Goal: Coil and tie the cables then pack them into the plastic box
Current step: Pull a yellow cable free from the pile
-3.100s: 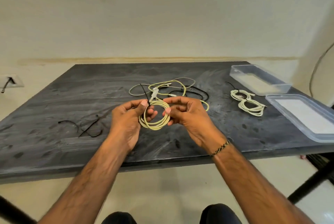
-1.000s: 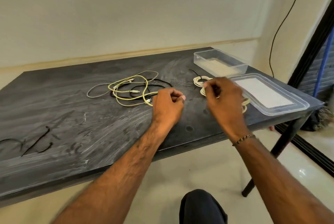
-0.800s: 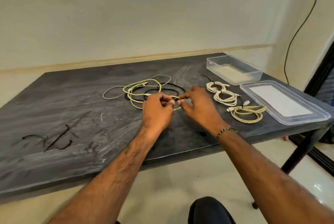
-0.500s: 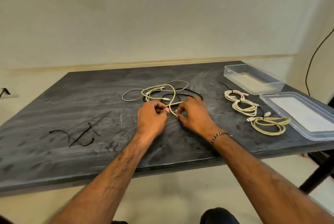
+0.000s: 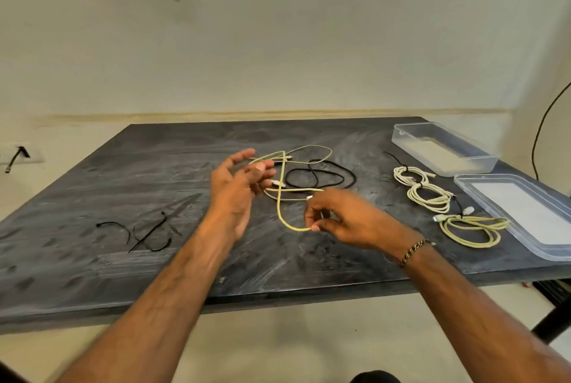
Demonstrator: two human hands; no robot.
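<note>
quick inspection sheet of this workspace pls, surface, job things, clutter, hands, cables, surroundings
surface: dark table, scuffed with pale streaks
job's things: clear plastic box at the far right, with nothing seen inside; its lid lies flat beside it; three tied coils sit left of the lid
clutter: loose black ties at the left
hands: left hand open with fingers spread, yellow cable passing by it; right hand pinches that cable's loop
cables: uncoiled yellow, white and black cable tangled mid-table
surroundings: cream wall, wall socket at the left, black wire hanging at the right
</note>
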